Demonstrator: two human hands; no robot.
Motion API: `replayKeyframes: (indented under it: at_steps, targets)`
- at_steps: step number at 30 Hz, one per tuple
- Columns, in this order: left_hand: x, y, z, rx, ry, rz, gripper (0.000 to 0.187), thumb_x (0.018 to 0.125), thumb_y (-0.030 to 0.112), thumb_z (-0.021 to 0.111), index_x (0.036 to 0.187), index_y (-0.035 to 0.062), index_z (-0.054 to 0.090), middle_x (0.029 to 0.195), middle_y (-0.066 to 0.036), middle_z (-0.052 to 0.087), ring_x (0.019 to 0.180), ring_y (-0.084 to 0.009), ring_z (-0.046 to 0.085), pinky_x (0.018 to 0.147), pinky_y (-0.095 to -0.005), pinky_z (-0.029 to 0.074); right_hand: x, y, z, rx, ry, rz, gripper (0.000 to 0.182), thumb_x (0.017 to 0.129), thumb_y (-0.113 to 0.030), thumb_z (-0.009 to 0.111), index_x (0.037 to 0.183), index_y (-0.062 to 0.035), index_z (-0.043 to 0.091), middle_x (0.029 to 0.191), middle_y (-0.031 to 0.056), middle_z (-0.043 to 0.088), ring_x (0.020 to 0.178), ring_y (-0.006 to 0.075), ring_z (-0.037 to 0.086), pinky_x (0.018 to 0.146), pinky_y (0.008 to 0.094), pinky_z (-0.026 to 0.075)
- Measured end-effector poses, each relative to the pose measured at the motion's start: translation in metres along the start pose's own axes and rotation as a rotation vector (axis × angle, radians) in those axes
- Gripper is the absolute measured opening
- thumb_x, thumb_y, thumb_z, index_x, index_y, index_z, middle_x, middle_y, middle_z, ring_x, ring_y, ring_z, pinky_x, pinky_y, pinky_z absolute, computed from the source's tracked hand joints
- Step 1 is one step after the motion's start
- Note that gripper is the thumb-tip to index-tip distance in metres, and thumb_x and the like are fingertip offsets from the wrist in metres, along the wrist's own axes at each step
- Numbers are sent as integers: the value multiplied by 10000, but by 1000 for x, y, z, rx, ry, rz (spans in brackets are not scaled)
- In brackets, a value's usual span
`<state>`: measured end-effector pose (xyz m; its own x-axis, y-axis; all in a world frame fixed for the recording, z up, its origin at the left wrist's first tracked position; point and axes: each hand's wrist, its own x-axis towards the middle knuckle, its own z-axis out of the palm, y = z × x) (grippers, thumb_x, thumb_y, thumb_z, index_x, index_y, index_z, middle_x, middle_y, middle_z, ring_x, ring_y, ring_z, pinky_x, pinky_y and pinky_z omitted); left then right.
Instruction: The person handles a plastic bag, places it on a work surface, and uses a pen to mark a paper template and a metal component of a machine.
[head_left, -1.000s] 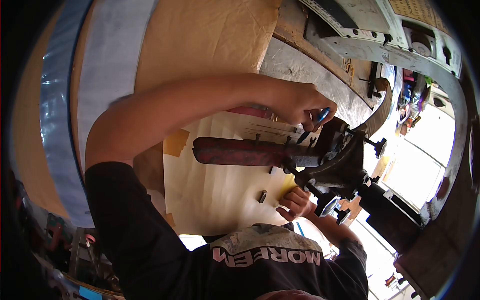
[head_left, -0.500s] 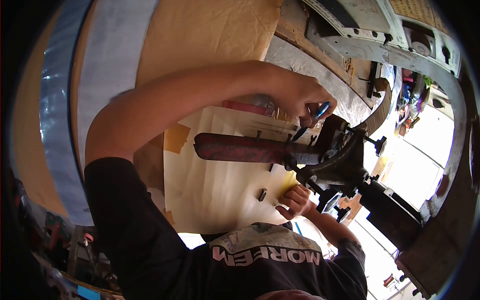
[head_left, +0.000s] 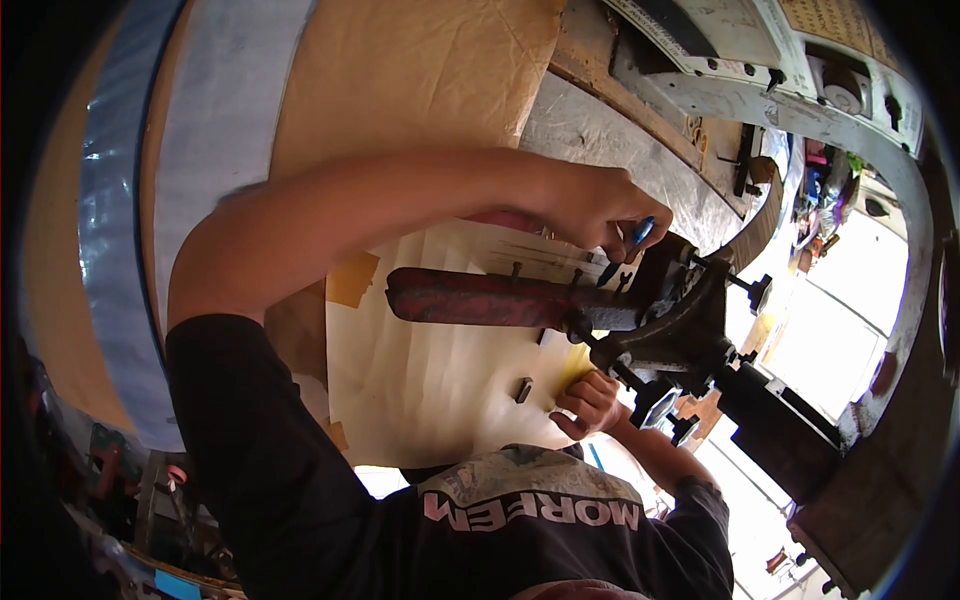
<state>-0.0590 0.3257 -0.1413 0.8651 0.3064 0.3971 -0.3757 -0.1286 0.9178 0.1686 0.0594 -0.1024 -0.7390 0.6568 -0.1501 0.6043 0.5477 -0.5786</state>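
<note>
My left hand (head_left: 628, 215) is closed around a blue pen (head_left: 643, 230). Its tip points down at a cream sheet of paper (head_left: 430, 370), beside a dark red metal arm (head_left: 470, 297); whether it touches the paper is hidden. My right hand (head_left: 592, 400) has its fingers curled near the sheet's right side, by a yellow patch (head_left: 577, 365). What lies under those fingers, if anything, I cannot make out. A small dark metal piece (head_left: 524, 390) lies on the sheet just left of my right hand. The red arm partly covers the sheet.
A dark metal bracket (head_left: 680, 335) with several knobs stands between my hands, joined to the red arm. Brown paper (head_left: 400, 80) and a grey metal surface (head_left: 600, 130) lie beyond. A curved grey machine frame (head_left: 850, 135) rises at the right.
My left forearm and hand have shifted slightly downward in view, and the pen has tilted a little with its tip moving right. My right hand has stayed in place.
</note>
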Motion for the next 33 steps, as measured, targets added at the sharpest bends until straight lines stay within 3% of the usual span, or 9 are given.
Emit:
replayKeyframes:
  at_steps: [8, 9, 10, 11, 13, 22, 29, 33]
  targets:
    - [-1, -1, 8, 59, 59, 17, 244, 835, -14, 705, 1006, 61, 548, 880, -88, 728, 842, -233, 720, 711, -369, 518, -1, 1, -1, -24, -7, -14, 284, 740, -242, 744, 610, -156, 507, 599, 39, 403, 571, 263, 513, 527, 379, 427]
    - [-1, 1, 6, 63, 50, 10, 238, 836, -15, 704, 1001, 59, 548, 876, -89, 728, 846, -230, 720, 717, -368, 519, -2, 4, -1, -43, 22, -65, 212, 695, -241, 761, 724, -141, 576, 676, 13, 484, 595, 217, 518, 535, 346, 415]
    - [-2, 2, 5, 68, 39, 3, 232, 838, -15, 702, 996, 56, 549, 872, -90, 728, 851, -227, 719, 723, -366, 520, -2, 5, 0, -60, 51, -117, 258, 649, -240, 778, 839, -126, 645, 754, -14, 566, 620, 170, 523, 544, 314, 403]
    - [-1, 2, 3, 68, 40, 3, 232, 838, -15, 702, 996, 56, 549, 872, -90, 728, 851, -227, 719, 723, -366, 520, -3, 5, 1, -61, 50, -117, 258, 649, -240, 778, 839, -126, 645, 754, -14, 566, 620, 170, 523, 544, 314, 403]
    - [0, 3, -3, 16, -11, -28, 225, 838, -30, 690, 992, 52, 549, 895, -91, 729, 876, -213, 716, 737, -361, 524, -6, 2, 1, -50, 10, -21, 145, 693, -261, 773, 690, -167, 663, 644, 15, 493, 667, 257, 564, 578, 380, 468]
    - [1, 23, -27, -13, -182, -244, 225, 857, -72, 642, 1018, 39, 531, 959, -99, 727, 936, -200, 709, 793, -357, 529, -14, 3, 5, -42, -8, 0, 133, 684, -262, 777, 728, -168, 694, 670, 18, 511, 682, 267, 564, 610, 397, 467]
    - [1, 18, -21, -66, -136, -240, 214, 856, -83, 634, 998, 41, 531, 956, -101, 730, 937, -194, 710, 802, -348, 531, -11, 2, 4, -37, -35, 0, 201, 727, -259, 753, 656, -178, 583, 673, 21, 423, 681, 258, 524, 607, 391, 423]
    - [0, 8, -9, -4, -63, -98, 207, 846, -63, 664, 972, 53, 547, 931, -84, 734, 907, -188, 715, 768, -348, 536, -7, 2, 4, -56, -15, -37, 234, 756, -254, 732, 645, -179, 540, 675, 18, 411, 676, 251, 515, 619, 380, 421]
